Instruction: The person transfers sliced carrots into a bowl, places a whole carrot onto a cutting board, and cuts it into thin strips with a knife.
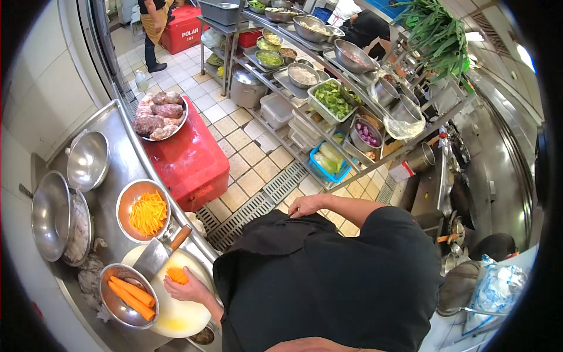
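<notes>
Steel bowls: Where the counter meets the wall, the empty bowls (51, 216) stand close together.
Whole carrots: Two peeled carrots (132, 298) lie side by side in a steel bowl (120, 271), its rim at the board's edge.
Carrot strips: A heap of strips (148, 213) sits in another bowl (126, 193), farther up the counter.
Cleaver: Blade (151, 258) flat, wooden handle (181, 237) pointing away from the whole carrots; it lies partly over the board.
Left hand: The left hand (190, 288) is partly closed, cupped around cut carrot (177, 275), above the round, pale cutting board (185, 310).
Red box: On its lid (193, 146) rests a bowl (185, 120) heaped with raw meat (167, 110).
Right hand: The right hand (306, 206) is at the waist, fingers curled against dark cloth (281, 232); whether they grip it cannot be told.
Shelving: Across the tiled floor (239, 138), the metal rack (285, 86) bears green vegetables (333, 100) and purple pieces (368, 134) in separate containers.
Far right: A filled plastic bag (495, 290) is near the steel cooking line (505, 188).
</notes>
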`<action>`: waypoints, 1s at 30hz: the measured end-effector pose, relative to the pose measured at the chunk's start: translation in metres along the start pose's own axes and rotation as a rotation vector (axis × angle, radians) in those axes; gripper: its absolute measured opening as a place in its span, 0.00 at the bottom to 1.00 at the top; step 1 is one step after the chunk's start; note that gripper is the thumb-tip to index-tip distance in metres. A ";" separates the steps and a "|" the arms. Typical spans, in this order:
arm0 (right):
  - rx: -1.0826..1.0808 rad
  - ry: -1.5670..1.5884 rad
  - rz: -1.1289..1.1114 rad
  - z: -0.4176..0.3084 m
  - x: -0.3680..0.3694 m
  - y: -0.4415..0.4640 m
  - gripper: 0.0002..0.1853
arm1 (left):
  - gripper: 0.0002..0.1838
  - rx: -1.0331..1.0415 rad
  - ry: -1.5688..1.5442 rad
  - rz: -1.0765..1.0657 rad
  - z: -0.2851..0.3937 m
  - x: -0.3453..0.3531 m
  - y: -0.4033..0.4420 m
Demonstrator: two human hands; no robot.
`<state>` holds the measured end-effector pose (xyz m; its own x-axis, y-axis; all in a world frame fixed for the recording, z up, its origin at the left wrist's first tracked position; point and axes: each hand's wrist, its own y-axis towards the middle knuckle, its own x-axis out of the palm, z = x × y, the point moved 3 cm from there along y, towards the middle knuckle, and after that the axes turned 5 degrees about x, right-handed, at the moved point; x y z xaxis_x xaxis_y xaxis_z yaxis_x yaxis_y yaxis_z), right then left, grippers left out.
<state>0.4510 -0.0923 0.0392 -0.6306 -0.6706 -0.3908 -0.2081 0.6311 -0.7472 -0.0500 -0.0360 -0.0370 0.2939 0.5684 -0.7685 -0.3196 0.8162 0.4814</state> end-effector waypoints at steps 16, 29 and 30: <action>0.511 0.316 -0.181 -0.011 0.007 -0.105 0.15 | 0.39 -0.050 -0.039 -0.140 -0.001 0.006 0.003; 0.088 -0.034 0.278 -0.162 -0.116 -0.099 0.11 | 0.39 -0.060 -0.040 -0.105 0.011 -0.005 0.007; -0.032 -0.016 0.358 -0.195 -0.119 -0.100 0.11 | 0.39 -0.084 -0.053 -0.123 0.010 -0.005 0.007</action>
<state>0.4009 0.0000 0.2653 -0.6557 -0.4105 -0.6337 0.0003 0.8391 -0.5439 -0.0442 -0.0320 -0.0259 0.3820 0.4714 -0.7949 -0.3517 0.8696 0.3467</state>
